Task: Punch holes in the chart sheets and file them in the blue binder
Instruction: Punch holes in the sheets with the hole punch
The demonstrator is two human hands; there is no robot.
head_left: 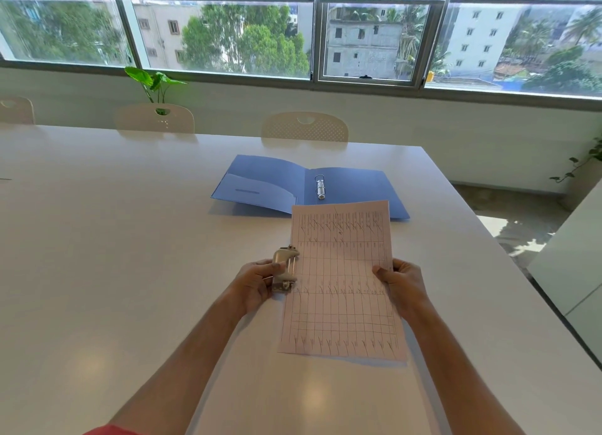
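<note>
A pale chart sheet (342,281) with a hand-drawn grid is held a little above the white table (114,255). My right hand (402,286) pinches its right edge. My left hand (257,286) grips a metal hole punch (285,268), whose slot sits over the sheet's left edge. Beyond the sheet the blue binder (270,184) lies open and flat, its silver ring mechanism (320,187) near the spine. The sheet's top edge overlaps the binder's near right corner in this view.
Three pale chairs (304,127) stand along the table's far side, below a wide window. A green plant (153,83) rises behind the middle chair. The table's right edge (508,258) drops to the floor, with another white surface (573,255) beyond.
</note>
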